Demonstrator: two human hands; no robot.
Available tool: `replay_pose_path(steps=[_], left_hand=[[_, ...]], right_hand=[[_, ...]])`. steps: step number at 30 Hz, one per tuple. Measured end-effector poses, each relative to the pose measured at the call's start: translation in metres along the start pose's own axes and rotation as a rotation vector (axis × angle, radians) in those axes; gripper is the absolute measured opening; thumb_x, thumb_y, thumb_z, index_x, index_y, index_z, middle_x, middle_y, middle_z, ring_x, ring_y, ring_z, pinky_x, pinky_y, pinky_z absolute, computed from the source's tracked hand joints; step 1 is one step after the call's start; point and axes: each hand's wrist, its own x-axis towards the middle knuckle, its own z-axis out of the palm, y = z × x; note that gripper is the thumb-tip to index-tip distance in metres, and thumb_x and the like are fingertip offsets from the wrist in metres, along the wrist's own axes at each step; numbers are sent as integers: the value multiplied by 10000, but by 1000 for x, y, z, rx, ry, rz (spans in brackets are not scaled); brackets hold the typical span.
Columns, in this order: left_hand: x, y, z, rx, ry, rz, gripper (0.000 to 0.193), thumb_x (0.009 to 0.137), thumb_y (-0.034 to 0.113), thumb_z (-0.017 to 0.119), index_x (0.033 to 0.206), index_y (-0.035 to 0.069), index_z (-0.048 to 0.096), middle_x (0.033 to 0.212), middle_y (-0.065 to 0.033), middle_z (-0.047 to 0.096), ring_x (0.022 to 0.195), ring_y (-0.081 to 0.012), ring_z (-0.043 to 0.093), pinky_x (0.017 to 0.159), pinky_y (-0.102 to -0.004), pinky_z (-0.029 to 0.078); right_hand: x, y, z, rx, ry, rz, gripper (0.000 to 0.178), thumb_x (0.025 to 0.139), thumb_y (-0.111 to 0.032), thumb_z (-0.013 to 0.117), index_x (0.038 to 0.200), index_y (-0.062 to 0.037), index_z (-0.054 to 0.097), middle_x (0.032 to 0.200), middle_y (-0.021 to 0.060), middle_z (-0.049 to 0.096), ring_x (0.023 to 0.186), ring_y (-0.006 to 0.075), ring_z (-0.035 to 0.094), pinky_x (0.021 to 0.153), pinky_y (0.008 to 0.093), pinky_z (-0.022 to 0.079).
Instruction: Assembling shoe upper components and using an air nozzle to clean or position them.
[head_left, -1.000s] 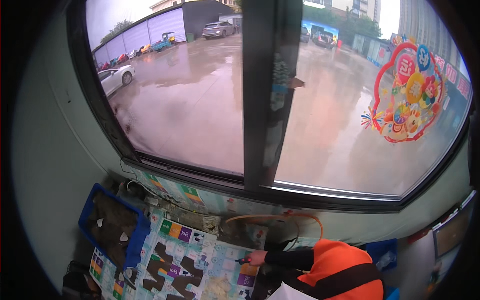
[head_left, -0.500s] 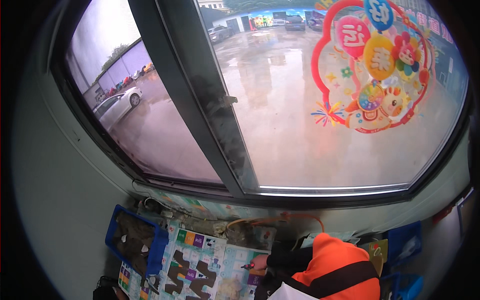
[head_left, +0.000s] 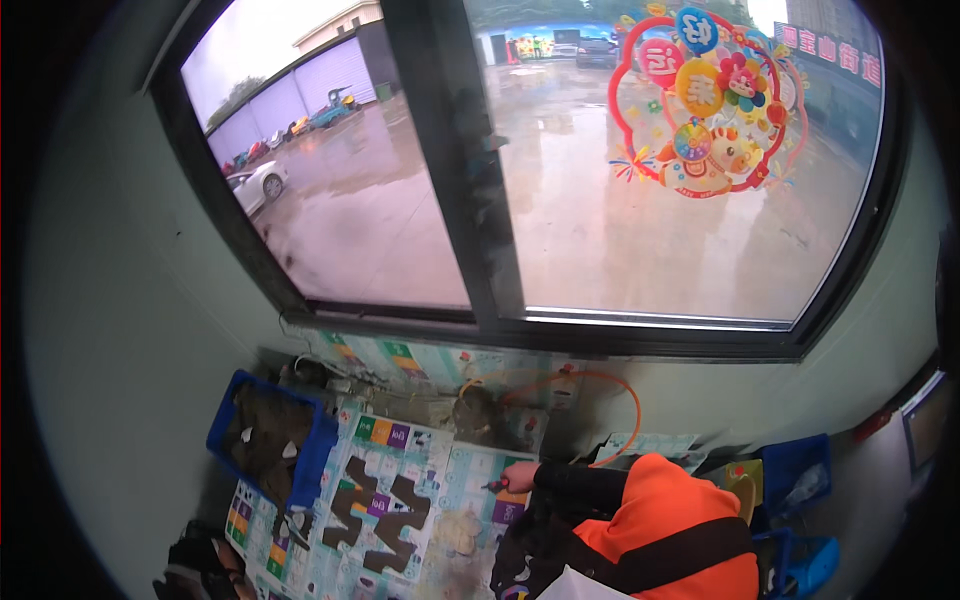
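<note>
My right hand (head_left: 521,477) reaches left over the table (head_left: 445,570) from a black sleeve below an orange upper part. Its fingers close round a small red and black tool (head_left: 495,487) that points left; the exact kind is too small to tell. My left hand is not seen. Left of the tool lie two dark brown, zigzag-shaped flat pieces (head_left: 351,500), (head_left: 402,520), side by side and apart from my hand. A worn pale patch (head_left: 458,533) of the table covering shows between them and my right arm.
A blue bin (head_left: 325,440) with brown material and white scraps stands at the table's left. A dark-clad person (head_left: 195,560) is partly visible lower left. An orange hose (head_left: 637,395) loops near the wall. Blue bins (head_left: 800,475) stand at right, below the large window (head_left: 640,270).
My view has tilted downward, so the table sits higher in the picture. My right hand keeps hold of the tool over the table. The zigzag pieces have not visibly moved on the table.
</note>
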Motion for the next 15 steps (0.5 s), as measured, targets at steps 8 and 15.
replay_pose_path(steps=[8,15], left_hand=[[-200,-278,47,159,132,-214,231,689,252,513,774,55,599,715,-156,585,718,-310,567,649,-444,432],[-230,-210,-18,-205,591,-937,185,728,200,589,796,34,546,689,-114,600,668,-251,602,589,-353,467]], right_hand=[[-21,39,-4,242,215,-40,315,630,-23,544,945,-32,558,818,87,605,749,193,584,632,322,471],[-17,-6,-22,430,-34,128,211,621,-33,503,832,-40,520,632,17,518,545,117,509,406,250,399]])
